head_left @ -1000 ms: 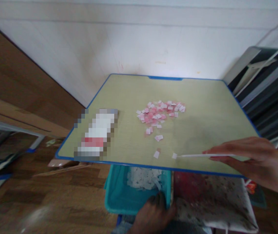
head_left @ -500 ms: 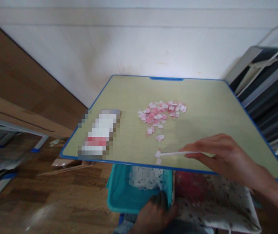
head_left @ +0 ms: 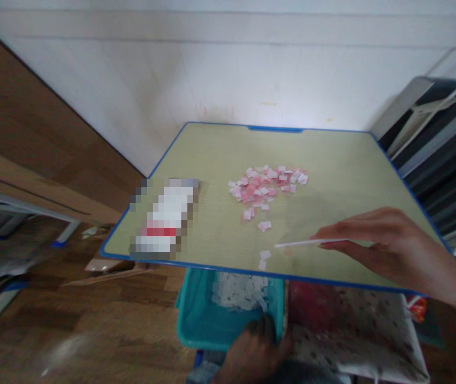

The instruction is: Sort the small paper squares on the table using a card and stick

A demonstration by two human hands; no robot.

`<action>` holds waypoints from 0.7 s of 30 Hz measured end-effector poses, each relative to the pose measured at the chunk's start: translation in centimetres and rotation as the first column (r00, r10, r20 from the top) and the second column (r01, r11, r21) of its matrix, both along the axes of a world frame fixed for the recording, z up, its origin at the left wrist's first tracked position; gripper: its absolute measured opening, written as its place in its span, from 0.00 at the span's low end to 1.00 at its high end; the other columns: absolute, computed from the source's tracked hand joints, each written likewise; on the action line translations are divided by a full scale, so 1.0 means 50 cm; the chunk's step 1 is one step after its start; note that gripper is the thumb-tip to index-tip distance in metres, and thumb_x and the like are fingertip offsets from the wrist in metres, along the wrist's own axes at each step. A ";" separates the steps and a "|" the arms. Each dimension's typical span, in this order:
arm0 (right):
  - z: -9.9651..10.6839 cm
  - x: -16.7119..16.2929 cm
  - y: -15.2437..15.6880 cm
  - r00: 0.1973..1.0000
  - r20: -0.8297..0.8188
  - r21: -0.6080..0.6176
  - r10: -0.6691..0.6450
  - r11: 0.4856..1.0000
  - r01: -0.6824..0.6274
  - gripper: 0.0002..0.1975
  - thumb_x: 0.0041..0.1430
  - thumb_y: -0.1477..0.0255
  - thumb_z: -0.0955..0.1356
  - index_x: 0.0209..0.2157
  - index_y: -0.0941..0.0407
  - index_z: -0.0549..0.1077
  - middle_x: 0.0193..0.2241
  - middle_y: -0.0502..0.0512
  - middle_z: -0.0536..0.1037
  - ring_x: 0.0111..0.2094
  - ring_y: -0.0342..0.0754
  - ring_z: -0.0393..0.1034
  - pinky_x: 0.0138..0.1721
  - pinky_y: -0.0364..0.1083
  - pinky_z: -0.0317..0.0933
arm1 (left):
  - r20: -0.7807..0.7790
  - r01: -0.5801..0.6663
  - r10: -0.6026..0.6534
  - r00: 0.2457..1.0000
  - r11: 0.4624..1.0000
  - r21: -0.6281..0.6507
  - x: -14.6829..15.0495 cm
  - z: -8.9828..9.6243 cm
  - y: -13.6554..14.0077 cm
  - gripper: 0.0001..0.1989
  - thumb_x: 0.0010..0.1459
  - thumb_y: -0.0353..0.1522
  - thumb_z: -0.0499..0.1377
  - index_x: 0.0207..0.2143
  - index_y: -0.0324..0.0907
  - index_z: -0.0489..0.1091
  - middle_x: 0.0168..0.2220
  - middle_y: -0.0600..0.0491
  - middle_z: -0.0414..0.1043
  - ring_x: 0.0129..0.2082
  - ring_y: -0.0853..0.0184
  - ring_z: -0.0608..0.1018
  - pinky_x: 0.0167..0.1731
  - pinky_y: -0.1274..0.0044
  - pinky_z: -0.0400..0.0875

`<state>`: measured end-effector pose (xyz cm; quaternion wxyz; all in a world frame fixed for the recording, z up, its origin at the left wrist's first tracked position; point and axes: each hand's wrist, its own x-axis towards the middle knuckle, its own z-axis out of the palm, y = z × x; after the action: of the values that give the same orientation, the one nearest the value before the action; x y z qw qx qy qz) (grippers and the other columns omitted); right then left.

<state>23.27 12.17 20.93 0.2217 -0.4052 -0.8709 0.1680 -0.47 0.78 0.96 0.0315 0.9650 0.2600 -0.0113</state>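
Observation:
My right hand (head_left: 388,242) pinches a thin white stick (head_left: 300,244) that lies low over the table, its tip pointing left, just right of two small white paper pieces (head_left: 264,258) near the front edge. A pile of pink and white paper pieces (head_left: 265,186) lies in the middle of the green table (head_left: 332,160). Below the table's front edge, my left hand (head_left: 254,352) grips the near rim of a teal bin (head_left: 196,320) that holds several white paper pieces.
A blurred-out rectangular item (head_left: 166,218) lies at the table's front left. A patterned cushion (head_left: 351,330) with something red on it sits right of the bin. Stacked frames (head_left: 444,138) lean at the right; wood panels stand left.
The stick swept a white piece leftward along the front edge, next to a second piece. Now the tip has drawn back slightly to the right. My left hand stayed on the bin.

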 end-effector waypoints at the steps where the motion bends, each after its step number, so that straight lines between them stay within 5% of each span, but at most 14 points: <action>1: -0.003 -0.009 0.001 1.000 -0.021 -0.005 0.007 1.000 -0.007 0.08 0.59 0.76 0.65 0.37 0.55 0.76 0.34 0.51 0.82 0.32 0.42 0.77 0.32 0.38 0.65 | 0.006 0.000 0.000 1.000 1.000 0.004 -0.001 -0.001 0.000 0.22 0.58 0.34 0.58 0.53 0.43 0.56 0.35 0.43 0.75 0.32 0.58 0.78 0.28 0.71 0.75; 8: -0.029 -0.065 -0.001 0.998 -0.061 -0.036 0.027 0.999 -0.029 0.10 0.59 0.76 0.65 0.37 0.53 0.77 0.32 0.49 0.82 0.29 0.42 0.77 0.31 0.39 0.66 | 0.046 -0.001 0.001 0.999 1.000 0.011 0.000 -0.007 0.001 0.21 0.57 0.34 0.59 0.51 0.42 0.56 0.33 0.44 0.75 0.32 0.58 0.78 0.27 0.72 0.75; 13: -0.030 -0.069 -0.019 0.996 -0.058 -0.037 -0.072 0.997 0.070 0.09 0.60 0.73 0.64 0.34 0.52 0.77 0.26 0.48 0.81 0.21 0.41 0.74 0.23 0.39 0.63 | 0.007 0.012 -0.012 1.000 1.000 0.001 0.001 -0.004 0.001 0.20 0.58 0.33 0.58 0.51 0.41 0.56 0.35 0.41 0.75 0.31 0.57 0.78 0.25 0.71 0.75; 21: -0.043 -0.082 -0.040 0.989 -0.076 -0.077 -0.127 0.990 0.121 0.10 0.62 0.70 0.62 0.35 0.51 0.76 0.28 0.49 0.82 0.25 0.44 0.76 0.26 0.41 0.66 | 0.016 0.001 0.000 1.000 0.999 -0.054 0.003 -0.008 0.001 0.20 0.59 0.32 0.57 0.52 0.42 0.55 0.33 0.45 0.74 0.32 0.58 0.77 0.27 0.71 0.75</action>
<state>19.17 10.16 18.77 0.2522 -0.4594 -0.8275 0.2014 -0.31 0.82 0.56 0.0596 0.9639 0.2593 -0.0106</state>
